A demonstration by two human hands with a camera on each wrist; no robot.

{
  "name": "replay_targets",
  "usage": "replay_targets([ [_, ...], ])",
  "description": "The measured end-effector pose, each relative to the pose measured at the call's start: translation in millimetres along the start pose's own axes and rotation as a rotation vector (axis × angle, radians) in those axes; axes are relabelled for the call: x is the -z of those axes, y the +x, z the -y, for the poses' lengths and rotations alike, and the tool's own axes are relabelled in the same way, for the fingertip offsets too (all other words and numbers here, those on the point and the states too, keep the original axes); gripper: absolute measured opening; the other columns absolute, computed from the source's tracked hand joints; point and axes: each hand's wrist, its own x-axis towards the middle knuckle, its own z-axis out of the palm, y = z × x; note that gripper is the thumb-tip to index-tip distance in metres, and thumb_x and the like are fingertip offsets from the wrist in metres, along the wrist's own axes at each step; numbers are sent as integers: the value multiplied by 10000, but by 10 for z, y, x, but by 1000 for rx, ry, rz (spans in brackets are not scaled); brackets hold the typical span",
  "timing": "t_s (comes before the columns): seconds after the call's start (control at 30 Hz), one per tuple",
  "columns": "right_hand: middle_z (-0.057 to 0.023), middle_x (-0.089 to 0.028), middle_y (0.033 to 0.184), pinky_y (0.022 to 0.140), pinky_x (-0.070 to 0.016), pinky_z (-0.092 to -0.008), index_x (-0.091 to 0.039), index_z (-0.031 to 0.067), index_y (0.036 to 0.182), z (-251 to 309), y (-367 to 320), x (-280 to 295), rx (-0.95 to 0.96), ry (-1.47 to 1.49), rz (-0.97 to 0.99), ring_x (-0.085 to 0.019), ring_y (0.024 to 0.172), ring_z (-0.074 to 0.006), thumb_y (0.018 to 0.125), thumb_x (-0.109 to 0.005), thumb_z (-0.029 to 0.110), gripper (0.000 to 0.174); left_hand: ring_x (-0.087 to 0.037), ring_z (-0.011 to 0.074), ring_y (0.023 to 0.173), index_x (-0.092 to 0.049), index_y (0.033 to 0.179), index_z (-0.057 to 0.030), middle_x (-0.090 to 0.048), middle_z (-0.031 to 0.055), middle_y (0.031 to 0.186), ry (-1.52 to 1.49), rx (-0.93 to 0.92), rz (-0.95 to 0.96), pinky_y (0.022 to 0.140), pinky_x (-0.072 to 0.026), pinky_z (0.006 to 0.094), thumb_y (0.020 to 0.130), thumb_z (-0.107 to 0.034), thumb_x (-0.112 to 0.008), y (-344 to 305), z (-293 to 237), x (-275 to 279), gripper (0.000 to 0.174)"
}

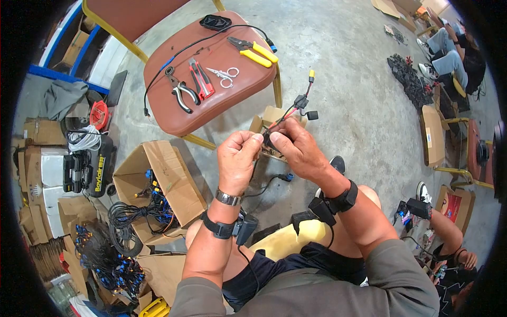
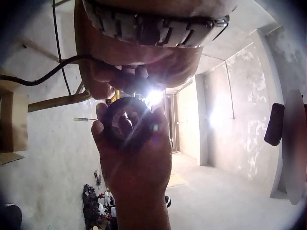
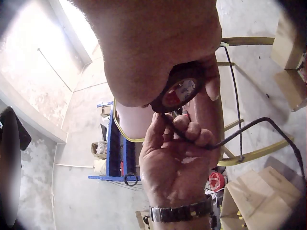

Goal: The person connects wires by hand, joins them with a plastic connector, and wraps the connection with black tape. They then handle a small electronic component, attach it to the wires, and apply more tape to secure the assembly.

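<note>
Both hands meet close together in front of the chair in the head view. My left hand (image 1: 238, 161) pinches a black cable (image 3: 240, 132), which runs across its fingers in the right wrist view. My right hand (image 1: 302, 149) grips a roll of black tape (image 3: 184, 73) right beside the cable. Beyond the hands, red and black wires (image 1: 288, 113) stick up, carrying a black inline holder (image 1: 301, 101) and a yellow connector (image 1: 311, 74). Below the hands hangs a cable end with a blue-ringed connector (image 1: 287, 177). The fingers partly hide the spot where tape and cable meet.
On the brown chair seat (image 1: 174, 124) lie yellow-handled wire strippers (image 1: 256, 53), scissors (image 1: 226, 77), a red utility knife (image 1: 200, 79), pliers (image 1: 182, 92) and another cable. A carton of cables (image 1: 177, 174) stands left, a small open box (image 1: 296, 117) behind the hands. People sit at right.
</note>
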Motion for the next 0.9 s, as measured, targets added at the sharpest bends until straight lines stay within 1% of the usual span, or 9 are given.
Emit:
replay_targets([
  [0.27, -161, -596, 1089, 951, -457, -374, -584, -28, 1130, -34, 21, -1, 90, -89, -9, -584, 1039, -250, 967, -602, 252, 324, -517, 116, 602, -647, 883, -14, -586, 25, 702, -107, 69, 13, 571, -415, 258, 934, -107, -651, 4, -21, -19, 106],
  [0.43, -170, -594, 1095, 940, -463, -367, -571, -19, 1146, -23, 15, -28, 74, -17, -3, -591, 1032, -265, 978, -615, 274, 340, -519, 118, 592, -642, 844, -26, -584, 23, 688, -119, 88, 12, 566, -414, 259, 930, -106, -647, 3, -32, -21, 118],
  [0.53, -158, -609, 1067, 927, -471, -368, -568, -18, 1151, -157, 31, -42, 86, -4, 6, -603, 1014, -258, 981, -628, 291, 357, -503, 98, 587, -638, 804, -41, -580, 4, 680, -86, 90, -6, 566, -404, 251, 922, -105, -661, 0, -76, -22, 136],
  [0.57, -152, -617, 1054, 922, -475, -370, -567, -18, 1152, -190, 40, -33, 96, -6, 8, -608, 1007, -255, 982, -632, 295, 363, -497, 90, 584, -638, 793, -44, -579, -3, 675, -20, 93, -8, 562, -399, 248, 917, -106, -669, 9, -83, -12, 141],
  [0.67, -188, -645, 1013, 885, -495, -399, -577, -33, 1133, -141, 33, 17, 19, -48, 66, -641, 981, -311, 970, -641, 331, 404, -482, 70, 578, -638, 763, -53, -575, -21, 662, 150, 97, -13, 549, -383, 241, 901, -107, -691, 45, -77, 71, 157],
  [0.73, -225, -651, 982, 854, -507, -423, -596, -38, 1108, -243, 10, 60, -22, -248, 147, -649, 949, -368, 965, -641, 349, 415, -476, 60, 575, -637, 745, -57, -574, -29, 655, 218, 86, -14, 538, -372, 238, 889, -107, -705, 113, -37, 145, 167],
  [0.8, -254, -651, 939, 824, -516, -442, -621, -39, 1057, -290, -19, 139, -47, -402, 253, -649, 912, -415, 960, -641, 365, 416, -486, 59, 568, -637, 731, -57, -581, -29, 651, 303, 126, 5, 529, -374, 233, 876, -99, -717, 139, -14, 198, 171],
  [0.87, -274, -645, 884, 795, -523, -457, -654, -37, 982, -108, -16, 258, -50, -508, 383, -640, 871, -452, 955, -642, 378, 416, -488, 57, 565, -637, 721, -57, -581, -31, 649, 369, 138, 30, 524, -374, 231, 871, -92, -721, 158, 64, 246, 175],
  [0.9, -229, -665, 798, 764, -534, -446, -675, -33, 887, 40, 12, 309, -137, -600, 481, -670, 809, -408, 941, -656, 350, 387, -486, 54, 563, -643, 722, -54, -584, -32, 648, 400, 143, 43, 520, -372, 231, 868, -91, -723, 162, 103, 272, 171],
])
